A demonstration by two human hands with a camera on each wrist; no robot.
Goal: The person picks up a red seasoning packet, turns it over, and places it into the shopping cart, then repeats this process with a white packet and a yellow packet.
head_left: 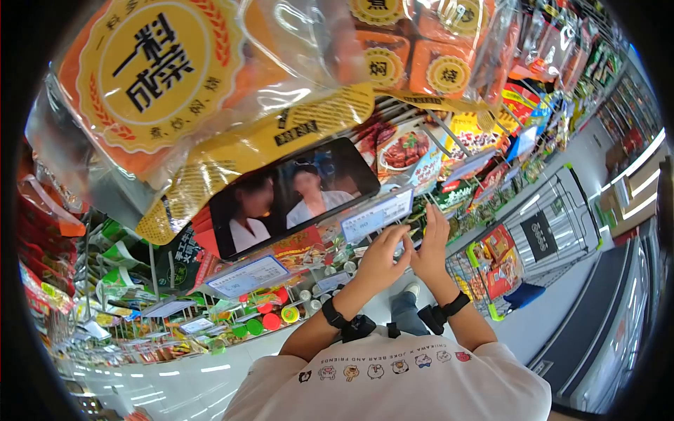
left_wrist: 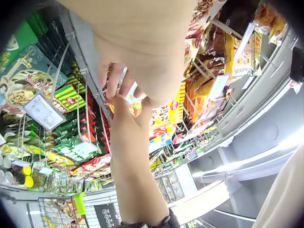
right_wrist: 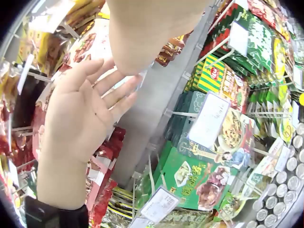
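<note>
Supermarket aisle, hands raised before the hanging stock. Left hand (head_left: 380, 261): grip open, fingers extended, palm bare in the right wrist view. Right hand (head_left: 430, 247): grip open too, fingers fairly straight and pointing up at the rack. Neither holds anything. The hands are close together, fingertips overlapping in sight; whether they touch, cannot tell.

Nearest goods: food packets (head_left: 472, 132) with dish photos and yellow fronts, hanging just beyond the fingers, beside a price label (head_left: 377, 215). They hang in rows from wire hooks, faces outward, probably so that each kind can be read and the front one slid off. Labels sit at the hook ends, likely to keep prices ahead of the stock.

Left of the hands, a dark-framed screen (head_left: 295, 196) lies tilted in view against yellow-trimmed packaging, showing two people. Its face points outward, presumably for viewing; its support is hidden. Above it, a large clear plastic pack (head_left: 151, 70) with a round yellow label.

Lower down, jars with red, green and yellow lids (head_left: 272, 321), grouped upright, it seems, as they need a base rather than hooks. Shopping trolley (head_left: 558, 223) on the right, well apart from the hands, red packets (head_left: 500, 243) inside. Black wristband (head_left: 333, 313) on the left wrist, another on the right.
</note>
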